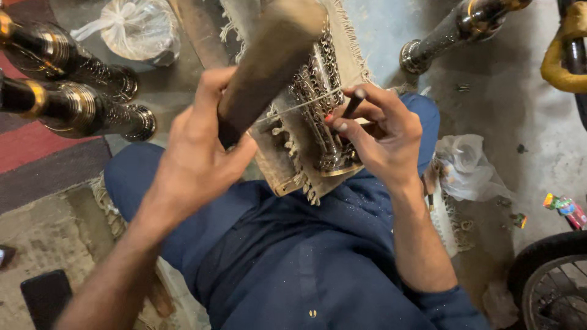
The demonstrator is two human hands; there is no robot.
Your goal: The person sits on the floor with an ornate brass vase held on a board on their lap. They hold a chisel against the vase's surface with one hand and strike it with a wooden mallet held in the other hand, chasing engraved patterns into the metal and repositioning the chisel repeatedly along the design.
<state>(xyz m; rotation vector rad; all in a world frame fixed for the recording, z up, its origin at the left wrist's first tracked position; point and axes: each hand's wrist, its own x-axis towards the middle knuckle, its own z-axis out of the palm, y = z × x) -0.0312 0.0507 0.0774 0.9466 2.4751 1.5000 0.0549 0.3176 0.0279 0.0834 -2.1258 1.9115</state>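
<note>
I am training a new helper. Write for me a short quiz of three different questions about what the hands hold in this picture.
1. True or false: the left hand grips a wooden mallet.
2. Which thing does the right hand pinch in its fingers? A) a thin dark punch tool B) a plastic bag C) a wheel
3. Fill in: the engraved metal piece lies on a fringed ____ over the lap.

Key
1. True.
2. A; the plastic bag lies on the floor beside the person.
3. Cloth.
</note>
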